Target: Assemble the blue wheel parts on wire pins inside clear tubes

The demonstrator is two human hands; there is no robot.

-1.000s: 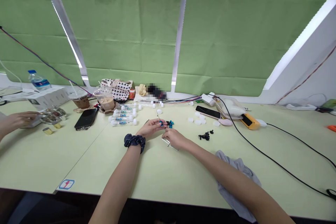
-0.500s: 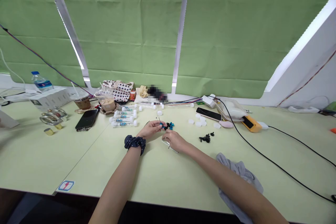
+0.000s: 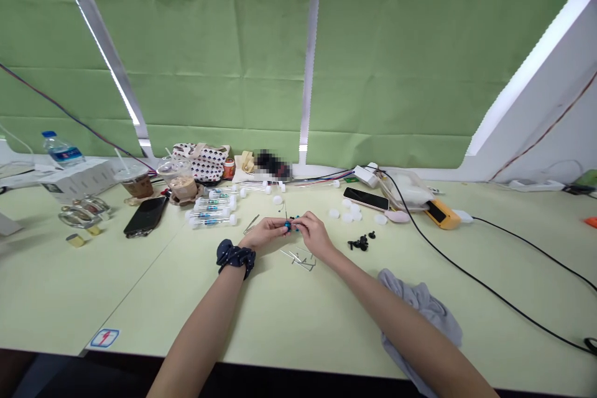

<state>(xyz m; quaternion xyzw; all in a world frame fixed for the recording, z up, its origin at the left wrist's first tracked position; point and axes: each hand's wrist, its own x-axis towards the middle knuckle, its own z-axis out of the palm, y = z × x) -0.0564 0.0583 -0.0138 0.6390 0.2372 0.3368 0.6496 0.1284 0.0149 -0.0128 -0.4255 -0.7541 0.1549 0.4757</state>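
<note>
My left hand (image 3: 267, 232) pinches a small blue part (image 3: 288, 225) from which a thin metal rod (image 3: 286, 208) stands up. Close on its right, the fingers of my right hand (image 3: 314, 235) are pinched together at the blue part; what they hold is too small to make out. More small blue parts (image 3: 297, 219) show between the two hands, partly hidden by the right fingers. Several thin metal rods (image 3: 301, 259) lie on the table just below the hands, and a few more metal pieces (image 3: 252, 224) lie beyond the left wrist.
Clear tubes with white caps (image 3: 212, 214) lie to the left. Loose white caps (image 3: 347, 217) and black plugs (image 3: 360, 242) lie to the right, near a phone (image 3: 366, 199). Lidded drink cups (image 3: 181, 188) stand at the back left. Beside my right forearm is a grey cloth (image 3: 420, 308).
My right hand has risen from over the metal rods to the blue part, uncovering the rods. My left hand stays on the blue part. The view has shifted slightly.
</note>
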